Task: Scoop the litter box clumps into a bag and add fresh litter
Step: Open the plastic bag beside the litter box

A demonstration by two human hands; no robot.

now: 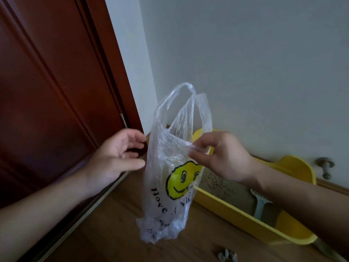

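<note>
A clear plastic bag (170, 178) with a yellow smiley face and black lettering hangs in mid-air, its handles sticking up. My right hand (221, 157) pinches the bag's rim between thumb and fingers. Just left of the bag, my left hand (117, 156) is open with loosely spread fingers and does not hold it. Pale lumps fill the bag's bottom. Behind the bag on the floor lies a yellow litter box (232, 210) holding sandy litter (222, 186). A pale blue-grey scoop (261, 205) stands in the litter at the right.
A dark red wooden door (47, 91) fills the left. The grey wall (245, 63) runs behind the box, with a metal door stopper (325, 167) low at the right. A few grey crumbs (226, 256) lie on the wooden floor (117, 233) near the bottom edge.
</note>
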